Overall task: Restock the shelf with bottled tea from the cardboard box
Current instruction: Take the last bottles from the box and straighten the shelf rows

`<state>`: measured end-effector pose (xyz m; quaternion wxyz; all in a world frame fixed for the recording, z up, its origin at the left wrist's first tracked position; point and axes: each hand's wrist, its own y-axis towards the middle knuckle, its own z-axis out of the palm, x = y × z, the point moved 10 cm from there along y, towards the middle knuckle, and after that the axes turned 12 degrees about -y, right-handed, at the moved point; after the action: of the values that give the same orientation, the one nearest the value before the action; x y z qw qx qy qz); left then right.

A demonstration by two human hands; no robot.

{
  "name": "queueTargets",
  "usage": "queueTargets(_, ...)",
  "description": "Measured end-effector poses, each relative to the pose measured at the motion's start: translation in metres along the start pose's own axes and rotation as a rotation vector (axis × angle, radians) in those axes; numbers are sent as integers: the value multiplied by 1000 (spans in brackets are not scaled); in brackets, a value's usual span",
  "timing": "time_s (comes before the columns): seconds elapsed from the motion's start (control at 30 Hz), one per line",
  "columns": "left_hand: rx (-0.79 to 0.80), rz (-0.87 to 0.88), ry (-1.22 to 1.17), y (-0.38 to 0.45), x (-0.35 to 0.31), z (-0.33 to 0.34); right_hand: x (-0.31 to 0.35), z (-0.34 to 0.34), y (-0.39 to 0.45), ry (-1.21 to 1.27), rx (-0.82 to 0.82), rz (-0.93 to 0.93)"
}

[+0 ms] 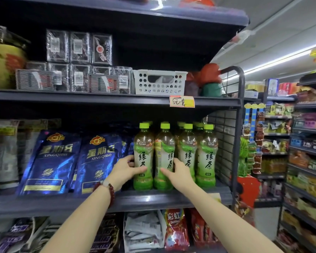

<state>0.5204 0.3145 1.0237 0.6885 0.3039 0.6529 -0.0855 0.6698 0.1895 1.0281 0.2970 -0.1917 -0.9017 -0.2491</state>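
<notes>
The scene was a shop aisle with dark grey metal shelving, a wire-grid end panel on the unit's right side and strip lights running along the ceiling. The middle shelf (171,199) carried the stock both hands were working on. A front row of four green tea bottles stood upright on it, lime-green caps on top, with more bottles of the same kind ranked behind them.

The left hand (125,170) had its grip on the leftmost green tea bottle (143,157): the thumb lay across the front of the label and the fingers curled round the bottle's left side, partly out of sight behind it. A dark red bead bracelet (110,190) sat on that wrist. The right hand (180,173) held the second green tea bottle (164,157), just right of the first; its thumb pressed on the lower label and its fingers wrapped the right flank, slipping between that bottle and the third green tea bottle (187,154). The two held bottles stood touching or nearly so, both with their bases on the shelf.

Left of the left-hand grip, blue XINGQIBA pouches (49,161) leaned upright on the same shelf. Above both grips, on the next shelf up, sat a white perforated plastic basket (160,83) and wrapped dark boxes (78,50), with an orange and yellow price tag (181,101) on the shelf edge. Below the grips lay a red Skittles bag (174,229). The cardboard box did not appear in the view.
</notes>
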Motion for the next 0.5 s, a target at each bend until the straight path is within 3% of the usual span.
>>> queueTargets(0.23, 25, 4, -52, -5, 2, 1, -4, -1, 0, 22, 13, 3)
queueTargets(0.5, -58, 73, 28, -19, -2, 6, -4, 1, -8, 13, -64, 18)
